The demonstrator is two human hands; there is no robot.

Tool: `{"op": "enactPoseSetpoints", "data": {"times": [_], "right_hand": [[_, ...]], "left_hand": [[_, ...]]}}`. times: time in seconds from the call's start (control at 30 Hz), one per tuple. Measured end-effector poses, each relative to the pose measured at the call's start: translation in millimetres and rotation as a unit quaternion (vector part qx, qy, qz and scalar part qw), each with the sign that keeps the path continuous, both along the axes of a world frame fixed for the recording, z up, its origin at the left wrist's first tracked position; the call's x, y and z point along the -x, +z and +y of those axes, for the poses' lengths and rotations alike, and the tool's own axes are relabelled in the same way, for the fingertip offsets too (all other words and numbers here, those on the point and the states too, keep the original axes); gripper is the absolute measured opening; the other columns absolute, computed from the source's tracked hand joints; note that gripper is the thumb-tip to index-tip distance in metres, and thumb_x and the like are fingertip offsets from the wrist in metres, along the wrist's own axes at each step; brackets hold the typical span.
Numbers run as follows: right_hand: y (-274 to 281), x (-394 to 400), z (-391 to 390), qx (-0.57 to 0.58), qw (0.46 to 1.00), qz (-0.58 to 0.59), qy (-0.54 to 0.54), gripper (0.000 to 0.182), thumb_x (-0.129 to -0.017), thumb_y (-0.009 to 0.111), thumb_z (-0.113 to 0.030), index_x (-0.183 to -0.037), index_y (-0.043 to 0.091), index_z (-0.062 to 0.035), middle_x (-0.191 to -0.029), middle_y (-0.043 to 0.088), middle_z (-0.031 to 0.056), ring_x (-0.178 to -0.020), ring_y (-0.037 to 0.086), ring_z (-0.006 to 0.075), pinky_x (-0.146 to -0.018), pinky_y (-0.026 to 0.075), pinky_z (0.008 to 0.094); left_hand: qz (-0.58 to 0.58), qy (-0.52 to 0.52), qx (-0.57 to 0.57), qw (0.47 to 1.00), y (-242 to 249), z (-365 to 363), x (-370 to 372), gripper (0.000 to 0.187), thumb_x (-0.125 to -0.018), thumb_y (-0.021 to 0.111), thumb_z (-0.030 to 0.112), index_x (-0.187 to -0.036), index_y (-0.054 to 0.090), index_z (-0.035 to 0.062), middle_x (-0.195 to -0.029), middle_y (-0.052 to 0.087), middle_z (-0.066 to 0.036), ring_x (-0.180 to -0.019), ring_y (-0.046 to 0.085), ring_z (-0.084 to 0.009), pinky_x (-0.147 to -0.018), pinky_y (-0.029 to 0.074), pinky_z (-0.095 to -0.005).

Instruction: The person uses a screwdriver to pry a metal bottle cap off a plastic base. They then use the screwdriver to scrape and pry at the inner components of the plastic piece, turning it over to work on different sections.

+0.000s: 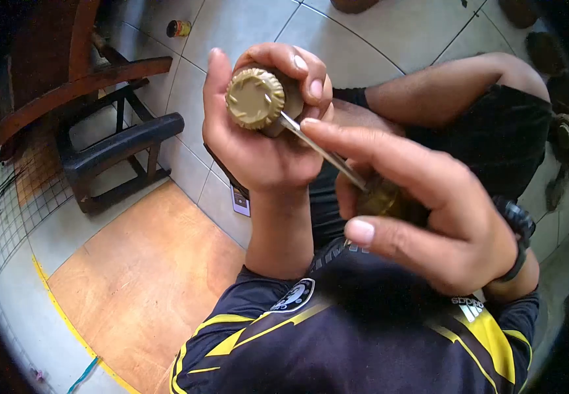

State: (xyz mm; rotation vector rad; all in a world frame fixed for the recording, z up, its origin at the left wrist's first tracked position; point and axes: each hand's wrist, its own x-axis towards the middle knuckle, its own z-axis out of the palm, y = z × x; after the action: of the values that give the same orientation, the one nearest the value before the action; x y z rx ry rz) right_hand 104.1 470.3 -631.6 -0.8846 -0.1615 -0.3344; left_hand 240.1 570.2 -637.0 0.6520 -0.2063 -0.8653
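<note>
My left hand [258, 157] is wrapped round an olive-brown, clay-like piece [254, 98]. Its round top faces up, with a notched rim and short slanted marks on the flat face. A thin metal shaft reaches the edge of that top from my right hand [422, 210]. It belongs to a screwdriver [324, 152] with a yellowish, see-through handle, partly hidden in my fingers. My right index finger lies along the shaft and the thumb is below. The lower part of the clay-like piece is hidden by my left palm and fingers.
A dark stool [124, 141] and a wooden chair [78, 72] stand on the left. A brown board [147, 276] lies on the tiled floor, near a wire grid [15, 210]. A small jar [179, 28] is at the top, and a phone-like object [240, 200] lies behind my left forearm.
</note>
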Motion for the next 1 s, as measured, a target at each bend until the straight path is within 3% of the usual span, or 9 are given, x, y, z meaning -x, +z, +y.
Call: {"op": "enactPoseSetpoints", "data": {"times": [0.03,0.07,0.17,0.27,0.33,0.4,0.73,0.93,1.0], "right_hand": [[13.5,11.3,-45.6,-0.141,0.951,0.112,0.251,0.065,-0.093,0.063,-0.004,-0.152,0.037,0.0075,-0.103,0.060,0.0094,-0.080,0.055,0.0093,-0.068,0.042,0.0239],[32.1,15.8,-31.3,0.000,0.970,0.213,0.119,0.065,-0.093,0.063,-0.004,-0.152,0.038,0.0068,-0.098,0.061,0.0097,-0.074,0.053,0.0068,-0.064,0.041,0.0225],[42.5,15.5,-61.2,0.037,0.927,0.294,0.231,0.064,-0.094,0.061,-0.004,-0.153,0.037,0.0043,-0.095,0.063,0.0113,-0.057,0.051,0.0041,-0.053,0.039,0.0203],[26.1,9.0,-75.1,0.119,0.942,0.231,0.212,0.064,-0.092,0.068,-0.017,-0.147,0.046,0.0050,-0.092,0.065,0.0127,-0.053,0.054,0.0039,-0.048,0.041,0.0181],[23.1,5.8,-79.0,0.087,0.924,0.284,0.241,0.066,-0.089,0.071,-0.022,-0.145,0.050,0.0054,-0.088,0.066,0.0132,-0.052,0.057,0.0058,-0.044,0.043,0.0187],[9.5,7.0,-71.7,0.137,0.955,0.205,0.167,0.065,-0.089,0.071,-0.022,-0.144,0.050,0.0053,-0.086,0.066,0.0151,-0.048,0.057,0.0072,-0.041,0.043,0.0191],[20.5,-2.2,-99.2,0.107,0.900,0.295,0.302,0.070,-0.086,0.070,-0.022,-0.146,0.047,0.0069,-0.075,0.059,0.0132,-0.040,0.050,0.0062,-0.037,0.041,0.0182],[15.2,-6.8,-91.8,0.131,0.916,0.256,0.280,0.069,-0.084,0.069,-0.023,-0.143,0.050,0.0074,-0.114,0.063,0.0319,-0.041,0.056,0.0099,-0.037,0.047,0.0201],[3.3,0.5,-100.9,0.122,0.926,0.221,0.283,0.067,-0.085,0.068,-0.023,-0.142,0.052,0.0080,-0.132,0.054,0.0374,-0.043,0.059,0.0114,-0.037,0.049,0.0212]], "left_hand": [[0.007,-0.009,-0.021,1.000,0.2,0.4,0.6,0.065,-0.107,0.027,0.050,-0.091,0.060,-0.0037,-0.078,0.058,-0.017,-0.063,0.055,-0.0207,-0.045,0.041,-0.0239],[0.012,-0.020,-0.042,0.999,1.6,-0.2,1.2,0.063,-0.107,0.027,0.048,-0.090,0.060,-0.0029,-0.076,0.058,-0.017,-0.061,0.054,-0.0199,-0.044,0.041,-0.0235],[0.032,-0.007,-0.107,0.994,2.1,-3.6,7.2,0.056,-0.105,0.031,0.045,-0.087,0.060,0.0000,-0.074,0.059,-0.015,-0.055,0.052,-0.0168,-0.040,0.038,-0.0232],[0.040,-0.014,-0.140,0.989,0.9,-2.3,7.2,0.053,-0.103,0.034,0.045,-0.084,0.058,0.0031,-0.073,0.060,-0.013,-0.048,0.047,-0.0132,-0.035,0.031,-0.0213],[0.060,-0.064,-0.143,0.986,0.7,0.0,5.8,0.051,-0.103,0.034,0.045,-0.083,0.058,0.0045,-0.071,0.059,-0.012,-0.044,0.043,-0.0116,-0.034,0.027,-0.0199],[0.060,-0.047,-0.164,0.984,3.1,-0.5,9.1,0.051,-0.102,0.035,0.045,-0.082,0.058,0.0046,-0.069,0.058,-0.012,-0.043,0.042,-0.0110,-0.034,0.027,-0.0197],[0.077,-0.089,-0.175,0.977,3.1,-1.9,6.8,0.042,-0.104,0.039,0.035,-0.079,0.052,0.0038,-0.065,0.048,-0.010,-0.038,0.030,-0.0132,-0.029,0.025,-0.0254],[0.078,-0.135,-0.157,0.975,-2.8,-1.9,9.0,0.043,-0.105,0.038,0.035,-0.080,0.053,0.0031,-0.067,0.051,-0.012,-0.038,0.031,-0.0121,-0.029,0.026,-0.0246],[0.083,-0.133,-0.157,0.975,-3.2,-2.1,10.5,0.043,-0.105,0.037,0.035,-0.080,0.053,0.0030,-0.067,0.052,-0.012,-0.038,0.031,-0.0117,-0.029,0.025,-0.0243]]}}
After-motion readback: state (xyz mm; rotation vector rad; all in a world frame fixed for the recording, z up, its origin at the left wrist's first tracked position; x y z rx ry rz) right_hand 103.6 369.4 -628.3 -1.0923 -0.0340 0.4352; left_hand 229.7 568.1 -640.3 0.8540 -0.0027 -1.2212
